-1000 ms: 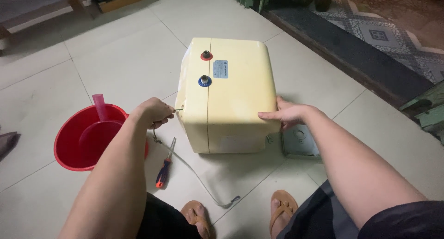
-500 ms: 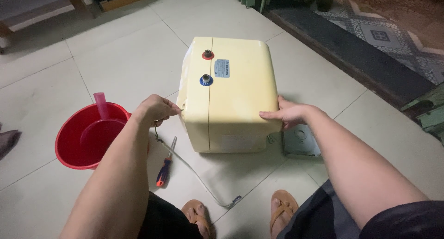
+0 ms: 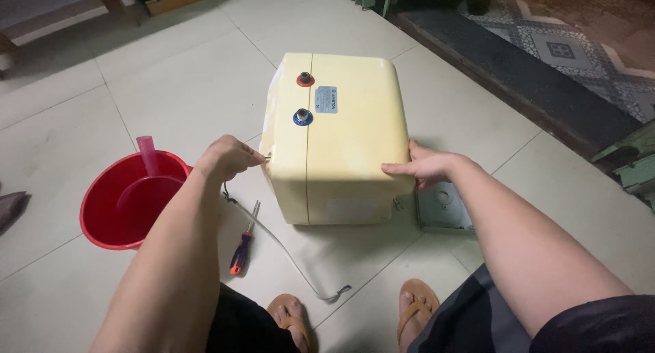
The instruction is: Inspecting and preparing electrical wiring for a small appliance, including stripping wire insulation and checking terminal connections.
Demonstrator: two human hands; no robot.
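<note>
At the far left of the cream water heater (image 3: 338, 138) sits the red bucket (image 3: 126, 203) on the tiled floor (image 3: 170, 87), with a pink scoop handle (image 3: 148, 155) standing up inside it. Between the bucket and the heater your left hand (image 3: 228, 158) is closed, fingertips pinched on something small at the heater's left side wall; it looks like a thin metal piece, but what exactly it is you cannot tell from here. Over the last second this hand has barely shifted: it keeps its pinch at the same spot on the seam, so the work there is a slow, fine one and not a big pull.

Below that hand, in front of the heater's left corner, a screwdriver (image 3: 242, 247) with a red and black handle lies on the floor, untouched. A grey cord (image 3: 286, 254) runs from the heater's left side down past it and ends near your sandalled feet (image 3: 293, 319).

The heater itself lies on the floor in the middle, its two pipe stubs, ringed red (image 3: 305, 78) and blue (image 3: 302, 117), facing up. It has not moved.

On the heater's right edge your right hand (image 3: 423, 167) lies open and flat, fingers spread along the near top corner, bracing the body and gripping nothing. Just right of the heater, under that forearm, a grey metal plate (image 3: 443, 206) rests on the floor.
</note>
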